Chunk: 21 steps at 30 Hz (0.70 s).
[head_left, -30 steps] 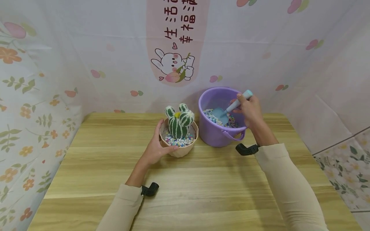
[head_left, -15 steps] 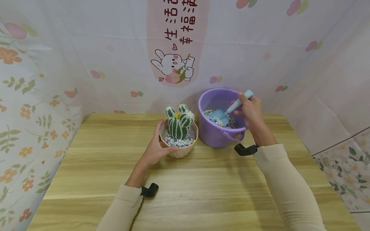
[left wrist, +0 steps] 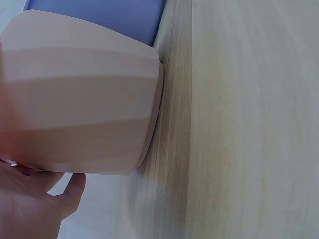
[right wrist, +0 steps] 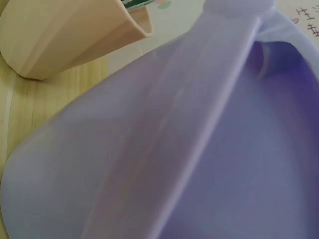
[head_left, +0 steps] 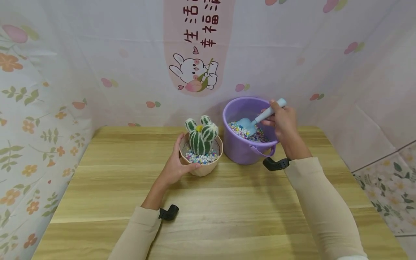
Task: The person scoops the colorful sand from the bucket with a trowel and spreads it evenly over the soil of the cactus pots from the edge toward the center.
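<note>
On the table, your bucket stands just beside the pot, so a careless bump could tip either. Your left fingers curl round the pot; a slack hold could let it slide. Your right fingers grip the scoop inside the bucket, where overfilling could scatter pebbles.

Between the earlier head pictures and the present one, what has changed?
The scoop and the right hand's grip holding it have shifted slightly, up and rightward in the head view. Nothing was grasped or let go. The left hand's grip stays on the cactus pot; pot and purple bucket stay in place.
</note>
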{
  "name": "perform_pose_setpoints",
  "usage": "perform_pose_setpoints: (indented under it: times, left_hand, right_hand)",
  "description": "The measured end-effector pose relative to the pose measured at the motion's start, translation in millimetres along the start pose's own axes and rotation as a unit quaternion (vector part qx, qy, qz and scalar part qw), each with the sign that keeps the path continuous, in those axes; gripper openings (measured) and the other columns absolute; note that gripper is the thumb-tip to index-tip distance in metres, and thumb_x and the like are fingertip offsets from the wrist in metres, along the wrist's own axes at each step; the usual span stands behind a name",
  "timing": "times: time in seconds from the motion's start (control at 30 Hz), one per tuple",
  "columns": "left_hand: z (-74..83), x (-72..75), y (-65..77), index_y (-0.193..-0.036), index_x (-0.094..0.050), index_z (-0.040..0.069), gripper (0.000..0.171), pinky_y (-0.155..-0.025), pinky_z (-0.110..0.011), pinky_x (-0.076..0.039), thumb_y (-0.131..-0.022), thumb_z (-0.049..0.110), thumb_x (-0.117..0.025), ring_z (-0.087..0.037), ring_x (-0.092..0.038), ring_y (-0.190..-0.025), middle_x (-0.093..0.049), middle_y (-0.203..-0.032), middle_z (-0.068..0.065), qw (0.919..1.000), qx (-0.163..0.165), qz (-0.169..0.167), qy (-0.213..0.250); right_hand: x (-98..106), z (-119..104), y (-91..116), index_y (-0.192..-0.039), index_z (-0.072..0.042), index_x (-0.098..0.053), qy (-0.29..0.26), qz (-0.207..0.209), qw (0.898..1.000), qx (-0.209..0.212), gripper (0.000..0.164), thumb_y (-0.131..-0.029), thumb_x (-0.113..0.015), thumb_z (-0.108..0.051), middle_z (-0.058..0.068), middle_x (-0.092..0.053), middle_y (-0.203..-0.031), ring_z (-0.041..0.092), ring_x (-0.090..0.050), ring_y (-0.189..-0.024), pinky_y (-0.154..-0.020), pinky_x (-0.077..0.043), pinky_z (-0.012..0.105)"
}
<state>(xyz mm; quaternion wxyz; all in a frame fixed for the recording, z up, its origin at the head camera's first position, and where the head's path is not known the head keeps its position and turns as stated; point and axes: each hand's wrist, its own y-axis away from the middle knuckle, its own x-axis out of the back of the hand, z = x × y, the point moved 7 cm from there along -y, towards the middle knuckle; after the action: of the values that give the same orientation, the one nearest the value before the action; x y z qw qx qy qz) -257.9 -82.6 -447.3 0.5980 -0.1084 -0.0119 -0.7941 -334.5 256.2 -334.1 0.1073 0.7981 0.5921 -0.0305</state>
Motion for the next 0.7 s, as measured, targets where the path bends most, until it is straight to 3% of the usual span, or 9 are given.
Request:
perform_pose_setpoints:
  times: [0.2, 0.43, 0.7]
  left_hand:
    - [1.3, -0.6, 0.7, -0.155, -0.003, 0.035, 0.110, -0.117, -0.054, -0.016, -0.079, 0.026, -0.082, -0.024, -0.016, -0.147, -0.013, -0.161, -0.003, 1.0000, -0.004, -0.003, 0.004]
    - [1.7, -0.2, 0.0, -0.156, -0.003, 0.032, 0.110, -0.117, -0.055, -0.014, -0.079, 0.028, -0.081, -0.024, -0.014, -0.148, -0.012, -0.162, -0.001, 1.0000, -0.004, -0.003, 0.000]
    - [2.0, 0.3, 1.0, -0.155, -0.003, 0.036, 0.110, -0.117, -0.055, -0.015, -0.078, 0.027, -0.082, -0.025, -0.014, -0.148, -0.012, -0.162, -0.001, 1.0000, 0.002, -0.003, -0.003]
  right_hand:
    - [1.4, 0.1, -1.4, -0.112, -0.003, -0.053, -0.040, 0.016, 0.999, -0.014, 0.028, -0.096, -0.060, -0.025, 0.009, -0.070, -0.072, 0.019, -0.072, -0.064, -0.057, -0.057, 0.031]
    - [3.8, -0.4, -3.0, -0.107, 0.000, -0.050, -0.067, 0.029, 0.997, -0.016, 0.028, -0.097, -0.059, -0.024, 0.010, -0.069, -0.069, 0.022, -0.072, -0.062, -0.056, -0.057, 0.032]
    - [7.0, -0.9, -1.8, -0.109, 0.001, -0.049, -0.099, 0.042, 0.994, -0.018, 0.028, -0.097, -0.059, -0.022, 0.013, -0.069, -0.073, 0.024, -0.072, -0.064, -0.060, -0.057, 0.034]
